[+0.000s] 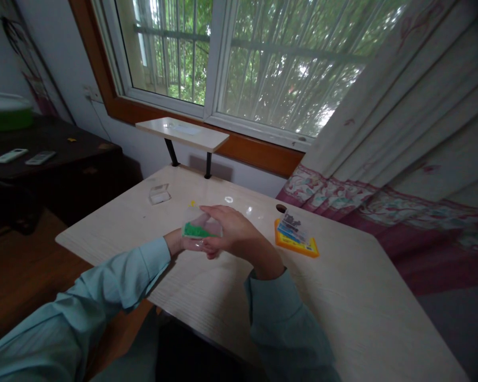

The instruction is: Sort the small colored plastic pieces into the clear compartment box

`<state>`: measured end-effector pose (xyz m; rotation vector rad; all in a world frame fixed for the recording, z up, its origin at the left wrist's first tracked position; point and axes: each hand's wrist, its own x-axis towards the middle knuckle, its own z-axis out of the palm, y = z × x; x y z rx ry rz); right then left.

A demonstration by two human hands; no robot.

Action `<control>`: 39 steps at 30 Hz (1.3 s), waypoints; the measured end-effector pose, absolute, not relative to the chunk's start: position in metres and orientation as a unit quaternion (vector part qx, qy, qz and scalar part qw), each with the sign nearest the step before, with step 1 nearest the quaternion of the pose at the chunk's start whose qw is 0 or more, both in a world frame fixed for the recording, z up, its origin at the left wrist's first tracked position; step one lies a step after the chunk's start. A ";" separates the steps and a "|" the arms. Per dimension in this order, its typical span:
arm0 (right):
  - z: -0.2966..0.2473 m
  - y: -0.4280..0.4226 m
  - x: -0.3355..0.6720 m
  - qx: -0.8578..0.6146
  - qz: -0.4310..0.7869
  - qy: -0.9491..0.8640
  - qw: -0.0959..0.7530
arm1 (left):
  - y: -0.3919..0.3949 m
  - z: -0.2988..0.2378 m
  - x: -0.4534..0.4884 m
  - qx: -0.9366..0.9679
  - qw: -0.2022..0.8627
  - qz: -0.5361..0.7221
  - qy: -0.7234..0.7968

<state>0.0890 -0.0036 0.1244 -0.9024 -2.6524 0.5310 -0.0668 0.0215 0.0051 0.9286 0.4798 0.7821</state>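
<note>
The clear packet (pixel 195 245) is showing green contents (pixel 196 230), the sleeves (pixel 111 278) pale teal, the case (pixel 298 248) orange-yellow, while a floral band (pixel 366 199) is patterning the whitish-and-pink curtain (pixel 394 127).

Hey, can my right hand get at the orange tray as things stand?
Probably yes: the orange tray lies to the right of your right hand, and I see nothing blocking the way. That hand grips the packet, though, so it would likely need to let go.
</note>
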 end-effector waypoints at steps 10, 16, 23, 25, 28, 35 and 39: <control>0.130 0.010 0.117 -0.409 0.166 -0.875 0.198 | 0.022 0.022 -0.066 0.318 0.842 0.427 0.091; 0.129 0.010 0.109 -0.428 0.161 -0.879 0.132 | 0.021 0.016 -0.067 0.366 0.832 0.410 0.076; 0.129 0.008 0.102 -0.441 0.106 -0.886 0.100 | 0.026 0.009 -0.065 0.330 0.820 0.453 0.114; 0.129 0.008 0.099 -0.440 0.099 -0.887 0.096 | 0.026 0.009 -0.065 0.328 0.813 0.464 0.123; 0.128 0.007 0.095 -0.452 0.080 -0.884 0.088 | 0.027 0.007 -0.064 0.333 0.794 0.487 0.149; 0.122 0.006 0.082 -0.473 0.012 -0.880 0.050 | 0.033 -0.005 -0.056 0.362 0.689 0.577 0.248; 0.119 0.006 0.078 -0.479 0.007 -0.877 0.049 | 0.033 -0.006 -0.053 0.384 0.651 0.596 0.273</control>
